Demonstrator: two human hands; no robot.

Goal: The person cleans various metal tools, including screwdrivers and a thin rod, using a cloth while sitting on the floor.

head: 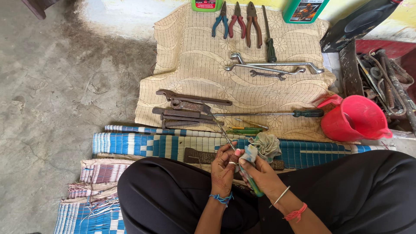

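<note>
Steel shaft, thin and long: the screwdriver (225, 132) sits over my lap, tip angled up-left toward the tan cloth (195, 56). Left hand (223, 167) pinches the shaft w/ fingertips closed round it. Right hand (260, 173) is clenched on the green handle, which sticks out below the fist, and also presses a crumpled rag (265, 145) against the tool.

Handling, as I judge it: light, stiff, no flex along the shaft. Bare metal is prob. slick if oily, so the firm grip belongs on the handle; the shaft needs only a guiding pinch, kept away from the tip. Rag is soft, bunches easily, adds friction.

Surroundings: I sit cross-legged on a blue striped mat (143, 145). On the cloth ahead lie 3 pliers (236, 21), several spanners (273, 67), a rusty pipe wrench (190, 100) and 1 long screwdriver w/ dark handle (277, 114). Red plastic jug (355, 119) stands at right, touching the cloth edge; box of scrap metal (385, 73) behind it.
</note>
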